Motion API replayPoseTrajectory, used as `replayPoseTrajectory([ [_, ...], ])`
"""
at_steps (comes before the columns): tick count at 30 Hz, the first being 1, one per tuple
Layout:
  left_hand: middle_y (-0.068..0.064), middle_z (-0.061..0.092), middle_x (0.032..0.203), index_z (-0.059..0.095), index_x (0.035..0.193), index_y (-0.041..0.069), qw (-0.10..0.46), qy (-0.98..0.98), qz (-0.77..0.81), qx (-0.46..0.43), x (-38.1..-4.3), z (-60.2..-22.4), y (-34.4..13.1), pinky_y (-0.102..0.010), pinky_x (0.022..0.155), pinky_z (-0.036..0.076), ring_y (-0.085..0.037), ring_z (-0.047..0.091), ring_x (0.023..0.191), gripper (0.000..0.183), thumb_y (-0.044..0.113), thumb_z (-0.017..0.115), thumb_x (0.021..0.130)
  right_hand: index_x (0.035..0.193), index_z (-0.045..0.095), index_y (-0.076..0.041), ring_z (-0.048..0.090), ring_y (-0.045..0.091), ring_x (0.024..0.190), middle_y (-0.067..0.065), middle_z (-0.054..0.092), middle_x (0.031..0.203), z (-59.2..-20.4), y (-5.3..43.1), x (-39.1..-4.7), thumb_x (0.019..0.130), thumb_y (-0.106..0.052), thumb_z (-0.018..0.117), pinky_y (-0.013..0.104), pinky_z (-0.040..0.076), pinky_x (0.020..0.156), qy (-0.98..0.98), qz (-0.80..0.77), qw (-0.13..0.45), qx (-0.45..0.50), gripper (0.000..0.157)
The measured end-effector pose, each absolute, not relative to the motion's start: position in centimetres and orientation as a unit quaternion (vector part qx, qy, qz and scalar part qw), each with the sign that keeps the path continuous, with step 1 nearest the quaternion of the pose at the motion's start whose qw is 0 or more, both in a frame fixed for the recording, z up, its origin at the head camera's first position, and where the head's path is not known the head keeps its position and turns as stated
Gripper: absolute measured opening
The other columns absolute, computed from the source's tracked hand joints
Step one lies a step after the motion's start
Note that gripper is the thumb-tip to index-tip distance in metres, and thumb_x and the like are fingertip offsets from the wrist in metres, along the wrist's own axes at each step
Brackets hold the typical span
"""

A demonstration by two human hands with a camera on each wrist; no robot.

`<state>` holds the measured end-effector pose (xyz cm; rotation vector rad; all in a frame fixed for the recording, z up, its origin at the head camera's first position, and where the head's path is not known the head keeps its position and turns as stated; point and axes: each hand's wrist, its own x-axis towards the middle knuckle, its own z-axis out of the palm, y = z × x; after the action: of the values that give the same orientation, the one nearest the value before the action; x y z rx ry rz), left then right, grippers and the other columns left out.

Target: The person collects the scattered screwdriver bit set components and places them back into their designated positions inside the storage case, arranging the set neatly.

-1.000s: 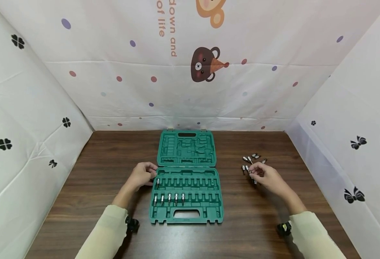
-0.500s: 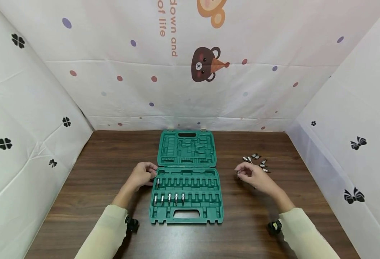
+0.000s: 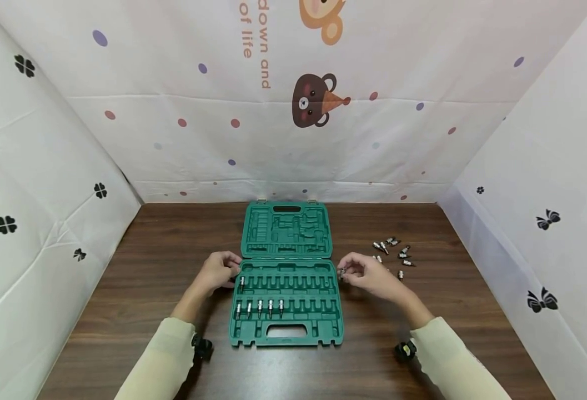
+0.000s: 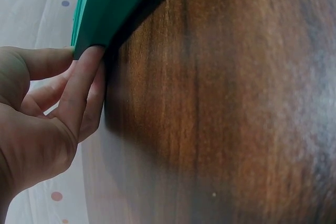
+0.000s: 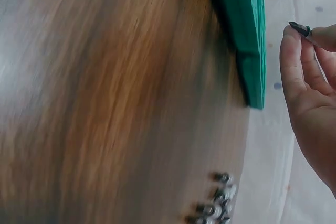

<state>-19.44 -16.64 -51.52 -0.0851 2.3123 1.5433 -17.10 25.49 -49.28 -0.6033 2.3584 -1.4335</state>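
Note:
An open green tool case [image 3: 314, 332] lies on the table, its lid [image 3: 318, 214] folded back away from me. At the case's left side my left hand [image 3: 217, 270] pinches the edge between thumb and fingers. My right hand [image 3: 368, 273] is beside the right edge of the case. Between its thumb and fingertips it pinches a bit socket [image 5: 299, 28], whose dark pointed tip sticks out in the right wrist view. Several bit sockets [image 3: 270, 307] stand in the left part of the front row of slots. One more bit socket [image 3: 242, 284] sits at the left end of the back row.
Loose bit sockets [image 3: 404, 256] lie scattered on the brown wooden table [image 3: 183, 228] to the right, beyond my right hand. White printed cloth [image 3: 373, 144] walls off the table at the back and on both sides.
My right hand has moved left from the loose pile to the case's right edge, carrying a bit socket. The left hand has stayed at the case.

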Motion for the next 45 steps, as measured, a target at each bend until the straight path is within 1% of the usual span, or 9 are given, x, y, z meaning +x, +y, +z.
replayPoseTrajectory([
  [3,-0.016,0.061,0.102,0.063,0.121,-0.003,0.179,0.818,0.546,-0.031,-19.4,-51.6,-16.6,-0.041,0.075,0.064,-0.025,0.065,0.09,0.019,0.0,0.056,0.103,0.117,0.064,-0.004,0.069,0.029,0.101,0.017,0.069,0.111,-49.1,24.6,-17.0,0.102,-0.009,0.064,0.026,0.06,0.081,0.816,-0.508,0.167,-0.22,0.015],
  [6,-0.016,0.061,0.102,0.063,0.12,-0.003,0.178,0.819,0.545,-0.029,-19.4,-51.6,-16.6,-0.041,0.074,0.064,-0.025,0.065,0.09,0.019,0.001,0.056,0.103,0.114,0.065,-0.006,0.07,0.031,0.102,0.016,0.07,0.111,-48.9,23.6,-17.0,0.101,-0.011,0.067,0.027,0.06,0.082,0.813,-0.507,0.17,-0.229,0.014],
  [10,-0.016,0.061,0.103,0.063,0.121,-0.003,0.176,0.821,0.542,-0.028,-19.5,-51.5,-16.5,-0.041,0.075,0.064,-0.026,0.065,0.091,0.019,0.001,0.055,0.104,0.112,0.066,-0.009,0.071,0.025,0.1,0.014,0.071,0.11,-48.7,22.3,-17.0,0.1,-0.014,0.07,0.028,0.061,0.081,0.815,-0.5,0.172,-0.236,0.013],
  [14,-0.018,0.061,0.105,0.063,0.122,-0.004,0.176,0.821,0.543,-0.03,-19.6,-51.3,-16.5,-0.042,0.076,0.064,-0.026,0.065,0.092,0.02,0.0,0.055,0.104,0.111,0.066,-0.007,0.07,0.018,0.098,0.014,0.07,0.11,-48.6,21.0,-17.1,0.099,-0.013,0.07,0.028,0.061,0.082,0.811,-0.499,0.181,-0.243,0.014],
  [17,-0.018,0.061,0.106,0.063,0.122,-0.004,0.177,0.82,0.543,-0.031,-19.5,-51.2,-16.5,-0.042,0.076,0.064,-0.026,0.065,0.093,0.02,0.0,0.055,0.104,0.111,0.066,-0.006,0.069,0.017,0.098,0.014,0.069,0.111,-48.6,20.1,-17.2,0.098,-0.009,0.071,0.027,0.061,0.083,0.805,-0.5,0.192,-0.253,0.014],
  [24,-0.017,0.061,0.105,0.063,0.122,-0.004,0.179,0.82,0.542,-0.032,-19.5,-51.4,-16.6,-0.041,0.076,0.064,-0.026,0.065,0.092,0.02,0.0,0.055,0.104,0.109,0.068,-0.009,0.071,0.014,0.097,0.007,0.071,0.109,-48.8,18.4,-17.0,0.096,-0.004,0.072,0.027,0.062,0.082,0.8,-0.489,0.213,-0.275,0.014],
  [32,-0.017,0.06,0.106,0.063,0.121,-0.002,0.174,0.822,0.542,-0.033,-19.7,-51.5,-16.7,-0.04,0.075,0.064,-0.026,0.064,0.092,0.02,0.0,0.056,0.103,0.105,0.07,-0.014,0.07,0.01,0.095,-0.002,0.072,0.103,-49.0,16.1,-16.6,0.096,-0.007,0.073,0.024,0.061,0.082,0.808,-0.453,0.232,-0.296,0.012],
  [41,-0.017,0.061,0.106,0.063,0.122,-0.002,0.179,0.818,0.545,-0.034,-19.6,-51.6,-16.5,-0.04,0.074,0.064,-0.026,0.065,0.093,0.02,0.001,0.056,0.103,0.1,0.072,-0.014,0.067,0.004,0.083,-0.006,0.072,0.092,-49.5,14.5,-16.2,0.095,-0.01,0.076,0.021,0.058,0.074,0.838,-0.377,0.209,-0.334,0.007],
  [45,-0.018,0.061,0.107,0.063,0.122,-0.003,0.179,0.818,0.546,-0.035,-19.5,-51.6,-16.6,-0.041,0.074,0.064,-0.026,0.065,0.094,0.02,0.001,0.056,0.104,0.099,0.072,-0.015,0.063,0.0,0.08,-0.009,0.069,0.09,-49.7,14.1,-16.2,0.095,-0.012,0.076,0.019,0.056,0.072,0.848,-0.346,0.194,-0.352,0.005],
])
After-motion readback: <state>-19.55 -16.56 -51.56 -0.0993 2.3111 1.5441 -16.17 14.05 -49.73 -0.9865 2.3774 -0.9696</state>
